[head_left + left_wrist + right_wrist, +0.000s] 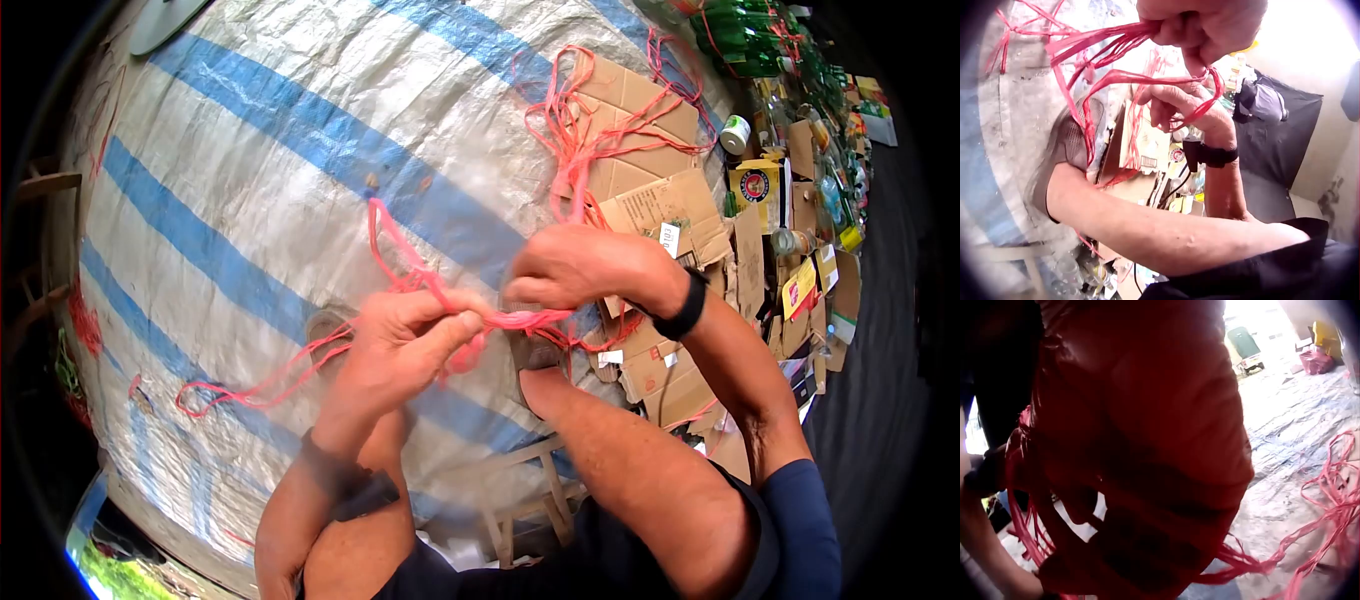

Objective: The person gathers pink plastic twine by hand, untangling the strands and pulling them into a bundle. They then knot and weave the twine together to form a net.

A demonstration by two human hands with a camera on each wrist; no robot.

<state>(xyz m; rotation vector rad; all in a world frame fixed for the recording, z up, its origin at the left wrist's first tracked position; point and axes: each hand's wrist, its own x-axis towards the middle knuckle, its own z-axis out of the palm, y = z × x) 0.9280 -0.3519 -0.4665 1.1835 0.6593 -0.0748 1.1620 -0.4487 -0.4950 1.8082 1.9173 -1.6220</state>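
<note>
Pink plastic twine (530, 319) is bunched in several strands between the two hands. My left hand (405, 345) pinches the bunch between thumb and fingers, and a loop stands up past it. In the left wrist view the left hand (1207, 25) grips the strands from above, and one loop curves down beside the right hand (1191, 109). The right hand (580, 265) is close above the bunch in the head view, its fingers curled. Dark and near in the right wrist view, the right hand (1141, 462) has twine strands (1235, 569) running out beneath it.
A white and blue striped tarp (270, 190) covers the ground. More pink twine (580, 150) lies tangled over flattened cardboard (640, 110). Green bottles (745, 40), a white tub (735, 134) and packaging crowd the right side. A shoe (1085, 128) stands on the tarp near the hands.
</note>
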